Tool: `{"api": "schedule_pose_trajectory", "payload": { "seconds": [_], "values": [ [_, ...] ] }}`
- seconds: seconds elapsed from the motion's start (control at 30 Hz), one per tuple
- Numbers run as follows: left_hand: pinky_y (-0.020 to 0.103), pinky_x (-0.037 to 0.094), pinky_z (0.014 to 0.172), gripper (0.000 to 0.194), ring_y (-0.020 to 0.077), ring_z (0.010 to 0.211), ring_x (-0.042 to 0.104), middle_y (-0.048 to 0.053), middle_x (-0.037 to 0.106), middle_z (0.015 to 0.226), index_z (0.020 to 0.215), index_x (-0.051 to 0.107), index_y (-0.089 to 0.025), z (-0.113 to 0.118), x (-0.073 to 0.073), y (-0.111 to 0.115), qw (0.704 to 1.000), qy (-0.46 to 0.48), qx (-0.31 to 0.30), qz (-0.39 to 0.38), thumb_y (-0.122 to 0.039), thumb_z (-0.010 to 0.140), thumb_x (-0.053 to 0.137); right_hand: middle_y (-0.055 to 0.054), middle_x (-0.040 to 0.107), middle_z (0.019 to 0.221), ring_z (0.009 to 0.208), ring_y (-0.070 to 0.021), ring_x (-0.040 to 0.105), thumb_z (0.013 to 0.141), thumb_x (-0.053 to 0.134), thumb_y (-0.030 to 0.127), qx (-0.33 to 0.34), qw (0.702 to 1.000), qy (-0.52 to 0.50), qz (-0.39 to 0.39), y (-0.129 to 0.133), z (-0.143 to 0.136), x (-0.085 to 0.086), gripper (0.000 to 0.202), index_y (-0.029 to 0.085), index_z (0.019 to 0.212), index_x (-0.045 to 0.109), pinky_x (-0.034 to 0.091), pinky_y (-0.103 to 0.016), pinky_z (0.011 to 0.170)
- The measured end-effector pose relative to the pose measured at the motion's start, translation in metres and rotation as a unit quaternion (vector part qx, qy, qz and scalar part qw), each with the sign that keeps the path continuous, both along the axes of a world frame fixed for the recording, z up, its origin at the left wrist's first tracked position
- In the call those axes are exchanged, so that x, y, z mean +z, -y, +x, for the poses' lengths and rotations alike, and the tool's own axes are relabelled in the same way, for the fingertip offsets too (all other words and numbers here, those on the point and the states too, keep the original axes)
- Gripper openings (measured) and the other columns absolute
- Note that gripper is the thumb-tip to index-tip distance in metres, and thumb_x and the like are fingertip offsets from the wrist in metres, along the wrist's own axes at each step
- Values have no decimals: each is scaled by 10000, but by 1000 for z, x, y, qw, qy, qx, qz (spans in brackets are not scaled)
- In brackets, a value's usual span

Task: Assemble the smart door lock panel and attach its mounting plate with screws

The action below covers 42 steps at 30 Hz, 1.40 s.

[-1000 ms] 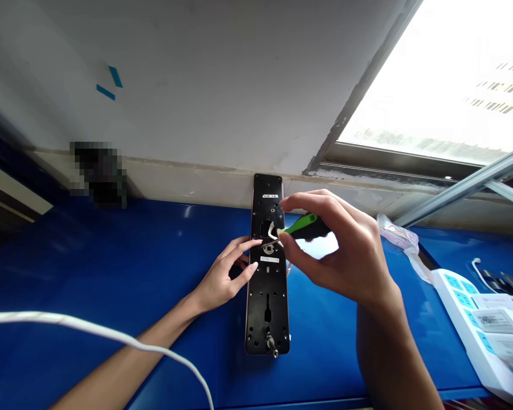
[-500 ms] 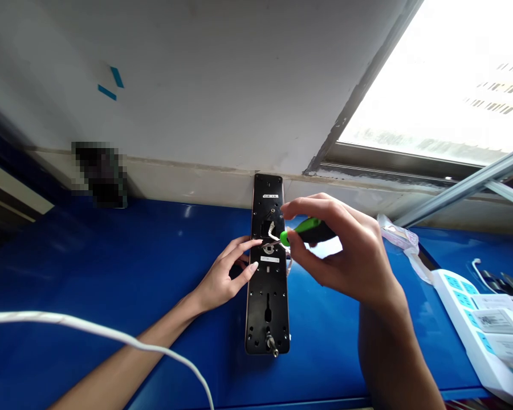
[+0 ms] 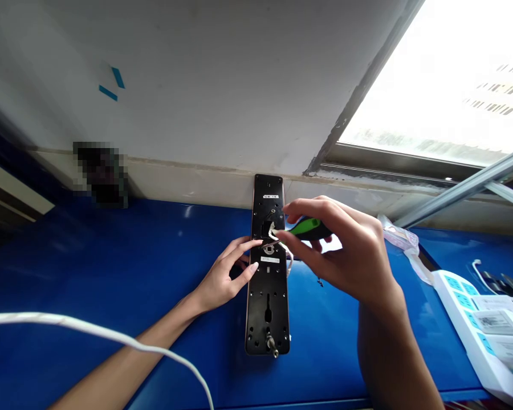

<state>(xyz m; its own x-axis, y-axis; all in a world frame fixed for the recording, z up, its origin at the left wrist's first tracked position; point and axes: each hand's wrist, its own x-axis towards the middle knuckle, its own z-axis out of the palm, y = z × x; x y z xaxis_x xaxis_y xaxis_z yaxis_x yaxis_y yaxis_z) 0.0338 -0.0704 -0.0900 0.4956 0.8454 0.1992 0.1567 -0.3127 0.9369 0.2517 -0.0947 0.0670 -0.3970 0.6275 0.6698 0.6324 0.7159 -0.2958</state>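
A long black door-lock panel lies on the blue table, its holed face up. My left hand holds the panel's left edge, index finger and thumb on the face, the other fingers partly hidden at the side. My right hand is closed around a green and black screwdriver. The screwdriver's thin shaft points left, its tip close to my left index finger and the round metal-rimmed opening. A white cable comes out of the panel and drapes over its right edge. Near the bottom end a metal spindle sticks up.
Small dark pieces, perhaps screws, lie beneath my right hand. To the right are a white power strip, white boxes and a plastic bag. Another white cable crosses above my left forearm. A wall stands behind.
My right thumb and fingers have shifted along the screwdriver, the thumb now covering the handle's front end. The small dark pieces have come into view. My left hand and the panel have hardly moved.
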Motion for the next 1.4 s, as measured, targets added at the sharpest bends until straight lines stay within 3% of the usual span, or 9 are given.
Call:
{"api": "schedule_pose_trajectory", "payload": {
  "seconds": [0.2,0.37,0.57,0.77,0.9,1.03,1.2,1.33,1.4],
  "values": [
    [375,594,1027,455,209,1155,654,19,427,1615,1496,515,-411,-1,0,0,1000,-7,4,6,-395,1047,580,-41,714,1133,877,-132,701,831,741,75,23,1000,-1,-12,1,0,1,442,192,1245,635,589,-251,729],
    [380,602,1021,454,207,1145,662,34,420,1621,1497,516,-396,0,-1,1,1000,-3,1,7,-393,1048,578,-3,728,988,694,-72,659,899,770,144,-4,1000,9,7,0,2,0,301,198,1176,666,551,-206,621],
    [385,589,1043,453,212,1169,653,33,436,1610,1502,516,-396,0,-1,1,1000,-14,8,20,-382,1053,568,-66,703,1233,981,-167,712,843,709,48,40,999,-7,-11,0,1,0,539,215,1342,593,609,-274,762],
    [366,590,1038,452,210,1188,651,22,428,1616,1497,517,-407,0,-2,0,1000,-9,4,13,-392,1050,575,-9,725,1041,729,-83,658,886,723,78,9,1000,3,-10,1,0,0,360,210,1215,659,556,-219,613],
    [386,582,1052,449,220,1186,648,25,449,1600,1496,521,-406,0,-1,0,1000,-13,10,19,-394,1050,570,-47,704,1185,882,-126,699,836,724,56,25,1000,-4,-17,0,0,1,472,203,1275,635,594,-249,713],
    [391,595,1031,456,225,1173,652,27,438,1611,1500,518,-404,0,0,0,1000,-9,6,10,-401,1047,573,-7,719,1035,755,-89,675,884,724,89,3,1000,-1,-8,-1,0,-1,344,214,1200,665,573,-221,650],
    [414,595,1029,452,222,1135,653,38,433,1611,1498,519,-393,0,-1,0,1000,-7,6,8,-401,1048,566,-31,720,1151,865,-138,703,829,726,76,15,1000,-9,-15,0,1,-1,486,227,1279,621,600,-260,707],
    [417,598,1022,450,211,1106,653,44,425,1613,1496,521,-390,0,-1,1,1000,-7,5,4,-403,1048,568,-10,733,1069,785,-112,702,888,708,99,-9,1000,-2,-14,-1,1,-1,393,238,1248,635,591,-225,656],
    [424,591,1035,447,213,1112,650,47,438,1602,1496,522,-388,0,0,1,1000,-11,7,10,-401,1051,565,-26,736,1102,856,-142,720,884,683,81,-6,1000,-11,-12,-1,1,0,411,244,1259,631,615,-259,726]
  ]
}}
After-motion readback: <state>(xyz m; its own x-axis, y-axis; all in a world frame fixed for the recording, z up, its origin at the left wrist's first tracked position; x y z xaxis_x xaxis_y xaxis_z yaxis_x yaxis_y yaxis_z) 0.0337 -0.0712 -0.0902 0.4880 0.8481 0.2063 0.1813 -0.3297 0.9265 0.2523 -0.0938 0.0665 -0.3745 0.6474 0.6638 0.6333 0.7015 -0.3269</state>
